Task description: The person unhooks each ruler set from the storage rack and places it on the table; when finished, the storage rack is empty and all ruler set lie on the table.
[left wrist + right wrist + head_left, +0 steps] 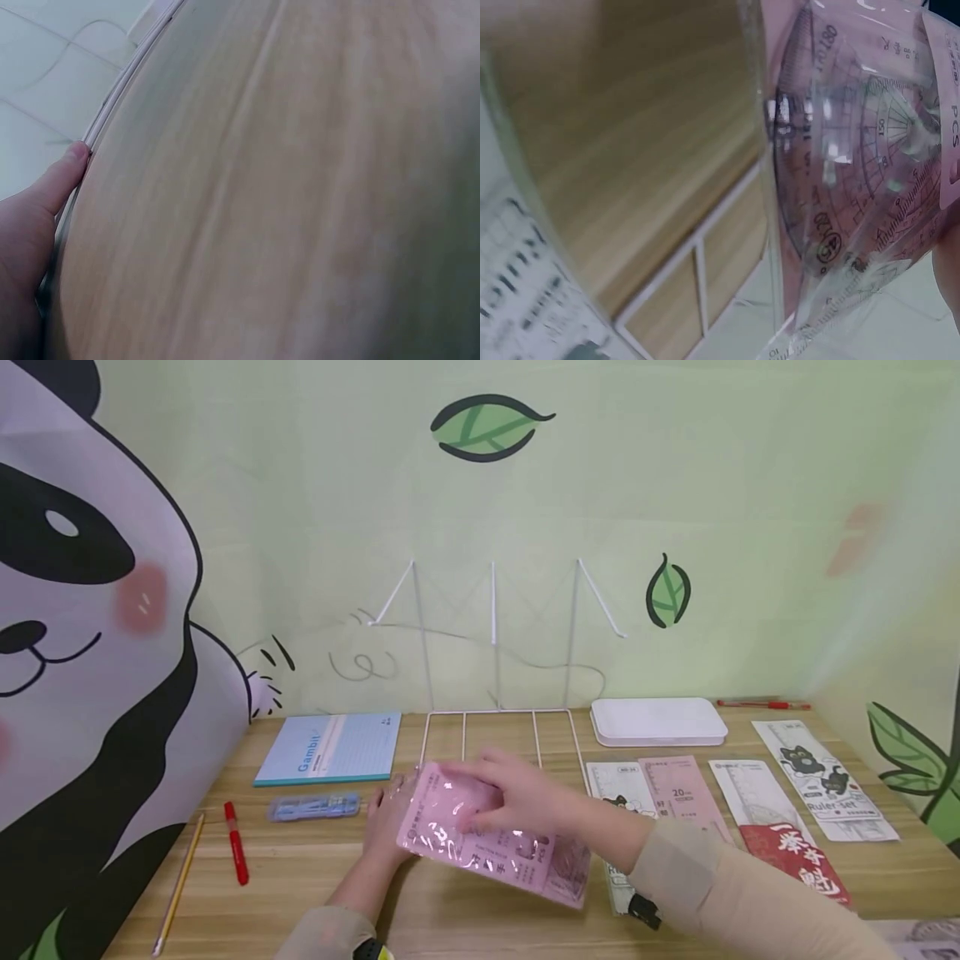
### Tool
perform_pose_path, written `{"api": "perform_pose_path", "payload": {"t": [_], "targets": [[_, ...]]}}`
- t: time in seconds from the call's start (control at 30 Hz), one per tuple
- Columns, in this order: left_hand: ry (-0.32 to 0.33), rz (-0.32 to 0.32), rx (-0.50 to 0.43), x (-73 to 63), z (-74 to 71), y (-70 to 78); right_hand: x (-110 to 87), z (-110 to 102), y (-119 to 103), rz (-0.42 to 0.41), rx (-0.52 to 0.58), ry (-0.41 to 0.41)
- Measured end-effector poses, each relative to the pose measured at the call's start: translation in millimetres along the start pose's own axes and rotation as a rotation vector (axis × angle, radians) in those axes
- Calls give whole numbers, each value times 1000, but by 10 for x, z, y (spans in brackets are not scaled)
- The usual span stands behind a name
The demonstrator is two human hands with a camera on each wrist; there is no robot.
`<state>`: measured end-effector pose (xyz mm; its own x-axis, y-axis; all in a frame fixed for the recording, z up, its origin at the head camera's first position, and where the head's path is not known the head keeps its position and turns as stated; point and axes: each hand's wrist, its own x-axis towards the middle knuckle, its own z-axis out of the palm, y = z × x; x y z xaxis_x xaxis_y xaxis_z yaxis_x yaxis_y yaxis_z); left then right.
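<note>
A pink ruler-set pack (498, 852) in shiny clear wrapping is held tilted above the table's front. My left hand (386, 827) grips its left end; in the left wrist view the thumb (71, 161) presses on the thin edge. Across the upper left of the pack reaches my right hand (510, 789), its index finger extended near the top edge and its thumb over the face. A clear protractor (855, 142) shows through the wrapping in the right wrist view. The left hand's other fingers are mostly hidden.
A white wire rack (501, 713) stands behind the hands. Left lie a blue notebook (330, 747), a blue pen pack (315, 807), a red marker (236, 843) and a pencil (180, 885). Right are a white case (658, 722), a red pen (765, 704) and several ruler-set packs (825, 781).
</note>
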<state>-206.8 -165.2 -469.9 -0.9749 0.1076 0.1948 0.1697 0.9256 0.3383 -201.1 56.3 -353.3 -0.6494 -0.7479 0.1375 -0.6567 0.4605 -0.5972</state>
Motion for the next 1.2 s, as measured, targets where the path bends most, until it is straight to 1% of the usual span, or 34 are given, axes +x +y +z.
{"api": "perform_pose_path", "payload": {"t": [0.1,0.13,0.23,0.3,0.37,0.5,0.63,0.77,0.87,1.07,1.2], "targets": [[-25,-7,49,24,-3,12,-37,62,40,2,-13,-33],[-44,-18,67,36,7,8,-48,82,54,1,-14,-45],[-88,-58,83,69,30,-6,-70,146,99,-23,-29,-79],[-116,-88,68,92,47,-21,-80,186,127,-43,-34,-100],[-129,-113,44,105,48,-26,-88,221,150,-69,-50,-116],[-139,-129,35,116,40,-23,-108,279,188,-94,-61,-145],[-132,-132,26,117,38,-19,-122,326,225,-94,-63,-169],[-100,-130,-23,123,30,-14,-121,357,265,-100,-82,-189],[-76,-116,-55,124,30,-22,-118,388,305,-116,-112,-206],[-50,-87,-65,108,38,-47,-103,451,358,-159,-171,-237],[-46,-80,-58,106,38,-48,-89,480,375,-182,-203,-259]]}}
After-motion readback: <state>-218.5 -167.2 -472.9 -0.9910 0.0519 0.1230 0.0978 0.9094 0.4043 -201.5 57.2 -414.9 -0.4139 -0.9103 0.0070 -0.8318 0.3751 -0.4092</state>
